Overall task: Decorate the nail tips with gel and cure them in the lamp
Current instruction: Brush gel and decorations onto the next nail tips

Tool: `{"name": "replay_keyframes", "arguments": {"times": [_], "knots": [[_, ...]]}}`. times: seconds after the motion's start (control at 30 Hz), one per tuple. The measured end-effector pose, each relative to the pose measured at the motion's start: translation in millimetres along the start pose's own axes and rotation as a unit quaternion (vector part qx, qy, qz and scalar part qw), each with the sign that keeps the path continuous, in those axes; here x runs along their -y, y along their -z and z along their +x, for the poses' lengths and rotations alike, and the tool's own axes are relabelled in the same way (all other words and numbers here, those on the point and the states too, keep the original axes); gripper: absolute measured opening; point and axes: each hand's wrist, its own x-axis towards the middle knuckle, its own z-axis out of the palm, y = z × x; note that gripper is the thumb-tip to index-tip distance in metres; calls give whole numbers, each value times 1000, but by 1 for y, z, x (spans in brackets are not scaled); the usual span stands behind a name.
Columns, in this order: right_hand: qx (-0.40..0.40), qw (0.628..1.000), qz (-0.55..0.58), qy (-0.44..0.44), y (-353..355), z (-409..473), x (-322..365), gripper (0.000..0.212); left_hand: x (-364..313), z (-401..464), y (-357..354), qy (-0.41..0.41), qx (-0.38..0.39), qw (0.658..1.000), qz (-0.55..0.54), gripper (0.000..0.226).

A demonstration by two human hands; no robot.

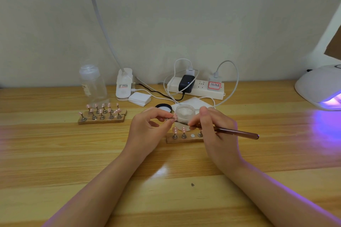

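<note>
While the left hand (147, 125) pinches a small pink nail tip (175, 116) between thumb and fingertips, the right hand (212, 125) grips a brown brush (236, 132) like a pen, its handle pointing out to the right. The brush's working end reaches left toward the nail tip, which sits at the very front of the left grip, just in front of a small clear jar (185, 111); whether the bristles touch the tip cannot be told. Directly below both hands lies a wooden holder (184, 139) on the bench (166, 199), carrying two pink tips on metal stands and one bare white pad. Two more wooden holders (102, 115) full of pink tips stand well to the left, near a clear bottle (93, 84). A black lid (163, 107) lies just beside the jar. At the far right edge sits the white lamp (321, 86), glowing purple onto the bench. A power strip (196, 88) rests against the wall behind.
</note>
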Motion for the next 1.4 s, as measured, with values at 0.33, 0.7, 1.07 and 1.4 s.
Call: {"name": "replay_keyframes", "arguments": {"times": [0.33,0.7,1.07,1.4], "knots": [[0,999,-10,-40,-2,1,-2,40,1,1,-1,2,2,1000,0,21],[-18,998,46,-35,-2,0,3,42,2,2,-1,1,-3,1000,-4,25],[-15,994,56,-93,-5,2,4,39,3,2,0,-1,4,1000,1,20],[-41,992,96,-70,-2,0,6,41,1,1,0,13,-6,1000,-15,20]]}}
